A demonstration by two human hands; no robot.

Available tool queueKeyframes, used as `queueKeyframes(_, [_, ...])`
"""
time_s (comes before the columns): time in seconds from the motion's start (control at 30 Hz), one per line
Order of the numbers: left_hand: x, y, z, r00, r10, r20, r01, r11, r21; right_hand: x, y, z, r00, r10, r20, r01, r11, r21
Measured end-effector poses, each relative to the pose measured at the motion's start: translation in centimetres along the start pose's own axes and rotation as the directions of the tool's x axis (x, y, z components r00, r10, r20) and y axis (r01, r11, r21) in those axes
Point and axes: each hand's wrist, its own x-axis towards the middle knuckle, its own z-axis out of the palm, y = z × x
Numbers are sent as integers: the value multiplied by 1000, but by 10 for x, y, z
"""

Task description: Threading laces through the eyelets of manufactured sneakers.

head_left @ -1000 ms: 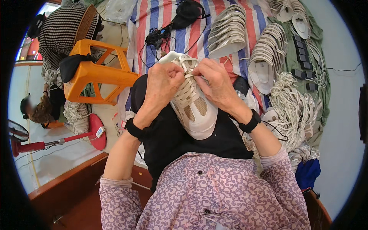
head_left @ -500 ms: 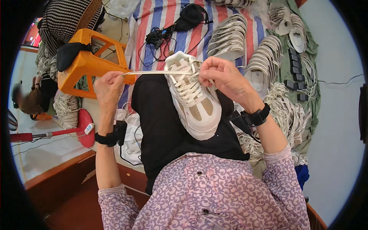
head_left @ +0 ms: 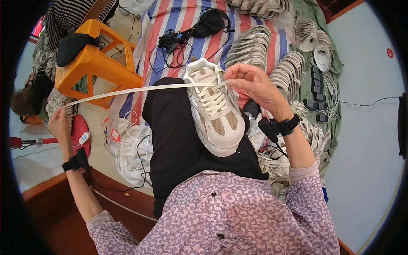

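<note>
A white and beige sneaker (head_left: 217, 127) rests on my black-trousered lap, toe toward me, its lower eyelets laced. From its upper eyelets a flat cream shoelace (head_left: 140, 89) runs out to the left. My left hand (head_left: 60, 124), far out to that side, pinches the lace's end with closed fingers. Beside the shoe's collar, my right hand (head_left: 250, 84) has thumb and forefinger closed on the lace near the right-hand eyelets. Black straps with small devices circle both wrists.
An orange plastic stool (head_left: 91, 55) with a black cap on it stands at left. Rows of nested shoe uppers (head_left: 250, 44) lie on a striped sheet (head_left: 163, 17). Bundled laces (head_left: 312, 138) pile at right, near black blocks (head_left: 316, 89). A black cap (head_left: 210, 22) and cables lie ahead.
My left hand has swung outward and down to the left, drawing a longer stretch of shoelace out of the sneaker. My right hand stays close to the eyelets.
</note>
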Motion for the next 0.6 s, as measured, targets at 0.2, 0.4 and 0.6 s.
queueKeyframes(0.2, [19,-73,-80,988,-98,-123,98,995,-6,8,-11,17,993,-112,-42,93,943,-320])
queueKeyframes(0.4, [27,-39,-102,976,-54,-213,41,997,-69,-4,-12,23,985,-165,-45,128,886,-445])
queueKeyframes(0.6, [22,119,-113,998,-44,34,56,830,-555,-4,3,53,857,-484,178,339,270,-901])
